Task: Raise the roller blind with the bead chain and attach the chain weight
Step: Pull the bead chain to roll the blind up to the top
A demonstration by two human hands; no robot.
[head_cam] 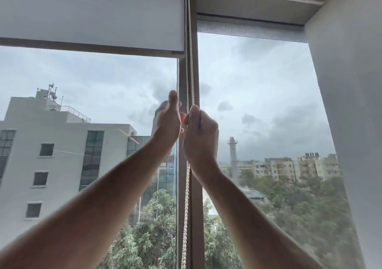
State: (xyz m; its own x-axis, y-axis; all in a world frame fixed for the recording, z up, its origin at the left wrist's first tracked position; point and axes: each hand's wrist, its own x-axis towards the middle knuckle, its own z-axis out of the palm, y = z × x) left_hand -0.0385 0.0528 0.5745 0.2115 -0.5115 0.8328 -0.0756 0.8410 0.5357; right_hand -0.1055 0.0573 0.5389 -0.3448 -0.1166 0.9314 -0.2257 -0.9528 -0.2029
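Note:
A white roller blind [93, 16] covers the top of the left window pane, its bottom bar [91, 48] well above my hands. A white bead chain [187, 196] hangs in two strands along the grey window mullion [195, 206]. My right hand [201, 136] grips the chain in a closed fist at mid-height. My left hand [168, 121] is raised just left of the chain, thumb pointing up; its fingers are hidden behind the palm, so whether they hold the chain is unclear. No chain weight is in view.
A second blind [248, 27] is rolled up high over the right pane. A white wall [351, 124] closes the right side. Buildings and trees lie beyond the glass.

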